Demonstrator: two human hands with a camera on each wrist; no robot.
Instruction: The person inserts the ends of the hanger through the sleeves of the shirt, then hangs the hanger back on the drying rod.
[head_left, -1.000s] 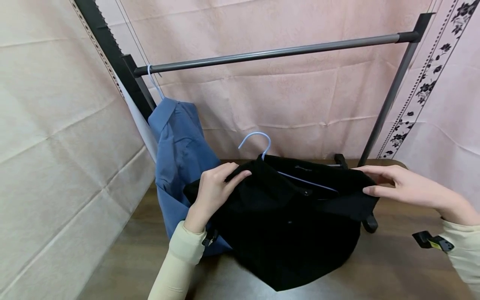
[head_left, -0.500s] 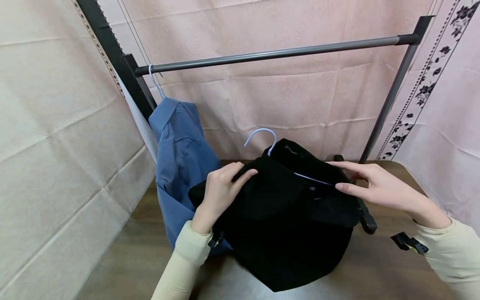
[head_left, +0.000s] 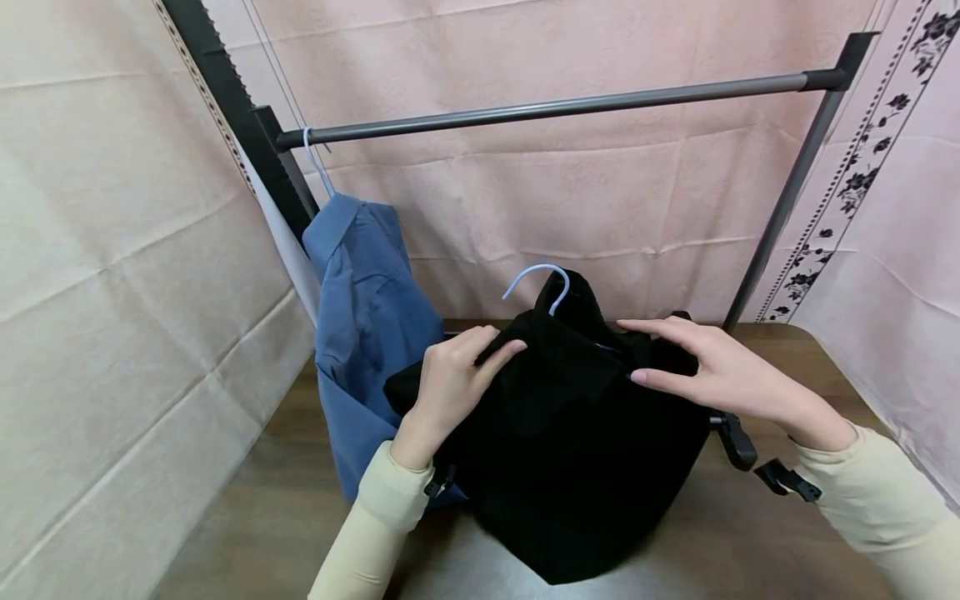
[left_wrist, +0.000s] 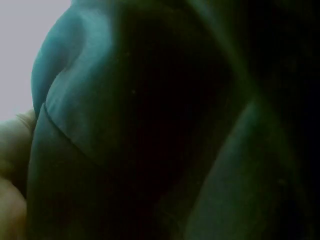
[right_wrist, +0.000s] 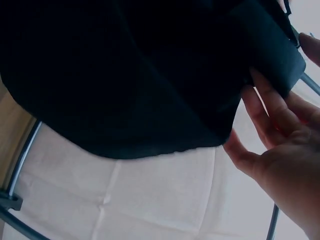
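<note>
A black collared shirt (head_left: pixel 570 475) is held up over the table, a light blue hanger (head_left: pixel 537 267) inside it with the hook sticking out at the neck. On its left shoulder my left hand (head_left: pixel 450 383) pinches cloth between thumb and fingers. My right hand (head_left: pixel 720 371) holds the right side near the collar, thumb in front and fingers behind. Dark cloth fills most of the left wrist view, with part of the left hand (left_wrist: pixel 11 165) at the edge. In the right wrist view, the right fingers (right_wrist: pixel 275 107) reach behind the shirt's cloth.
A blue shirt (head_left: pixel 367 308) hangs at the left end of the rack's bar (head_left: pixel 555 109). The rack's right post (head_left: pixel 787 200) descends behind the right hand to a black foot (head_left: pixel 735 442). Pale cloth (head_left: pixel 525 208) covers the back and sides around the wooden table (head_left: pixel 247 500).
My right hand has moved left with the shirt's right side, and the neck opening has narrowed. My left hand and the hanger hook have shifted slightly right.
</note>
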